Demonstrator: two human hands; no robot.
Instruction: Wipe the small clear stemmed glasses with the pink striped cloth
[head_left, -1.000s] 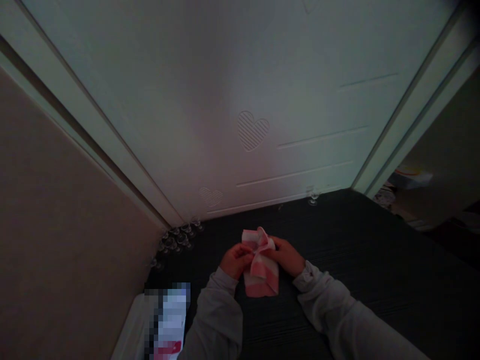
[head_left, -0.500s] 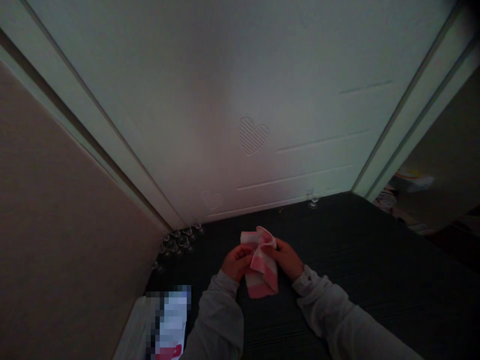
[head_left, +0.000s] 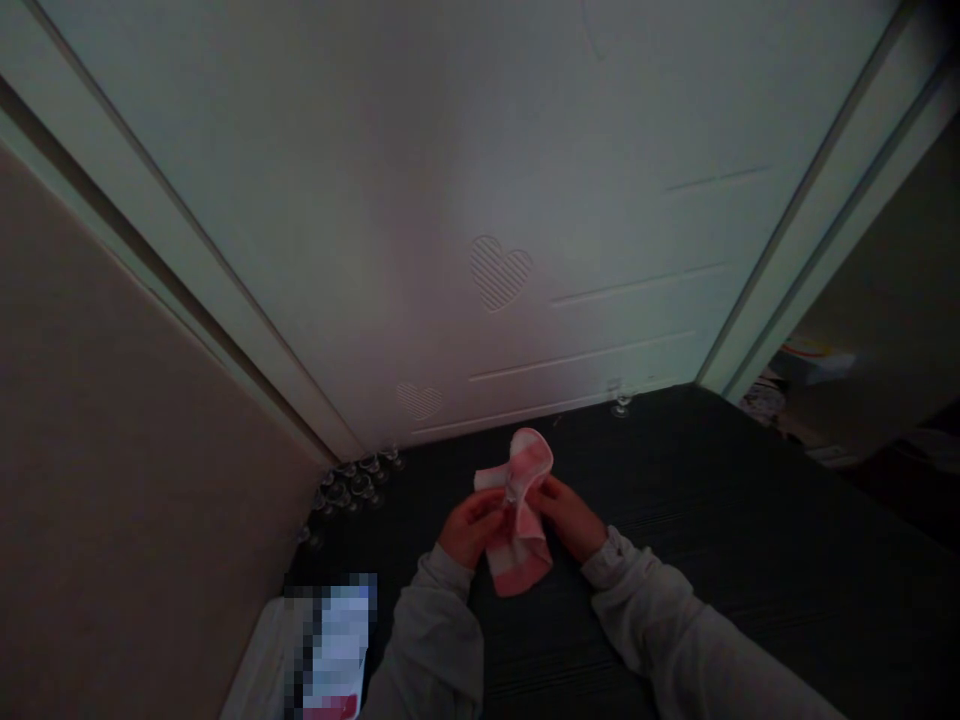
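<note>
A pink and white cloth [head_left: 519,568] is bunched between my two hands above the dark table. My left hand [head_left: 472,525] has its fingers closed at the cloth's left side, where a small clear piece, perhaps glass, shows between the fingers. On the right side, my right hand [head_left: 566,512] grips the cloth, its fingertips partly hidden by the folds. The top of the cloth stands up in a rounded fold, and its lower part hangs towards me.
Several small clear glasses [head_left: 362,486] stand together at the table's left back corner. One more glass [head_left: 620,404] is near the back edge. A lit, pixelated screen [head_left: 339,640] lies at the lower left. A white panel [head_left: 360,250] rises behind the dark table [head_left: 720,520].
The upper part of the cloth has risen into a larger curved fold, and a clear piece now shows between my hands. The whole view has shifted slightly.
</note>
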